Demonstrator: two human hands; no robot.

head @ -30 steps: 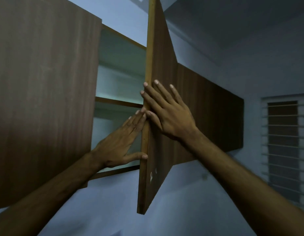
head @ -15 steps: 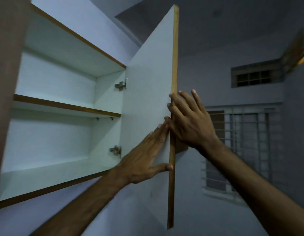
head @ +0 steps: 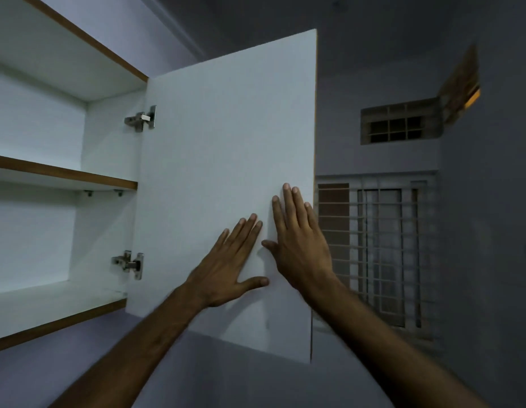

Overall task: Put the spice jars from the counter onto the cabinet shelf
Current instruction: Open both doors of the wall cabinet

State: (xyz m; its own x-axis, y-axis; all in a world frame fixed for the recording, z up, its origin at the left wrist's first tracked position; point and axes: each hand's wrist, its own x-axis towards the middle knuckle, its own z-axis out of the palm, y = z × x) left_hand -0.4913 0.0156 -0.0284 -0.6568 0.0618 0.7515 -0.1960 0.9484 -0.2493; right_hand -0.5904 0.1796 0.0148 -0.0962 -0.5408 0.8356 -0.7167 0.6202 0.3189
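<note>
A barred window (head: 379, 254) sat in the dim right-hand wall, with a small gridded vent opening (head: 398, 125) above it. Higher and further right, an orange-lit opening (head: 462, 86) glowed near the dark ceiling (head: 344, 13). A bluish wall (head: 79, 363) ran along the lower left.

The cabinet (head: 34, 83) runs off the frame at nine and twelve o'clock, its left side unseen. Both forearms are cut off at six o'clock. The door (head: 226, 142) hides the wall behind it; its brown outer face cannot be seen
</note>
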